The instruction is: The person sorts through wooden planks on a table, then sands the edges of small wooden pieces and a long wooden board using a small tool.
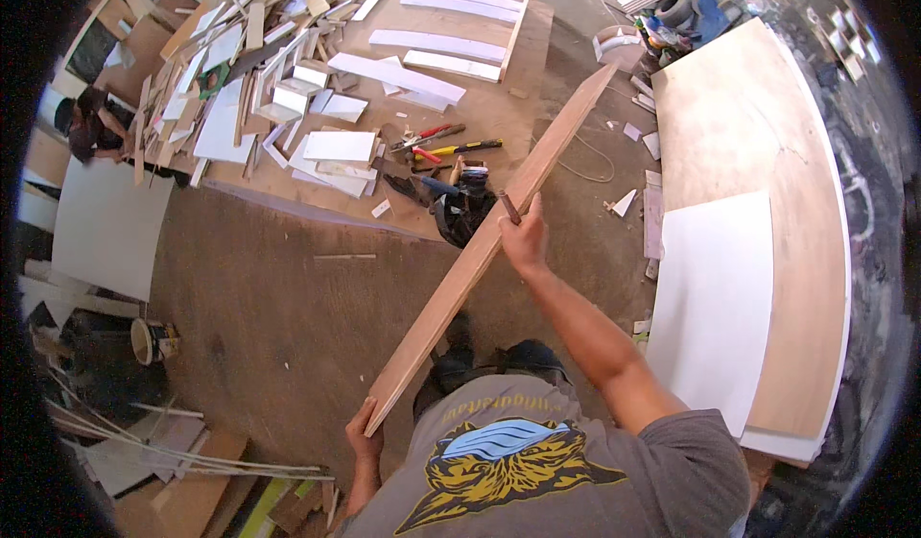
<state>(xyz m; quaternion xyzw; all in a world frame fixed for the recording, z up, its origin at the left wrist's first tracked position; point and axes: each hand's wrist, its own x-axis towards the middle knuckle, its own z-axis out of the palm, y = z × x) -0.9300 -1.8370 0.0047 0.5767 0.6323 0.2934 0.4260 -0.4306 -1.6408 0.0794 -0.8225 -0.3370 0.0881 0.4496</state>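
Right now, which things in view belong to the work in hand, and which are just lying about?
Apparently in use:
long wooden board, held near its lower end by the left hand and farther up by the right hand
brown pencil-like stick, in the right hand

Apparently lying about:
heap of offcuts
yellow-handled tool
white panel
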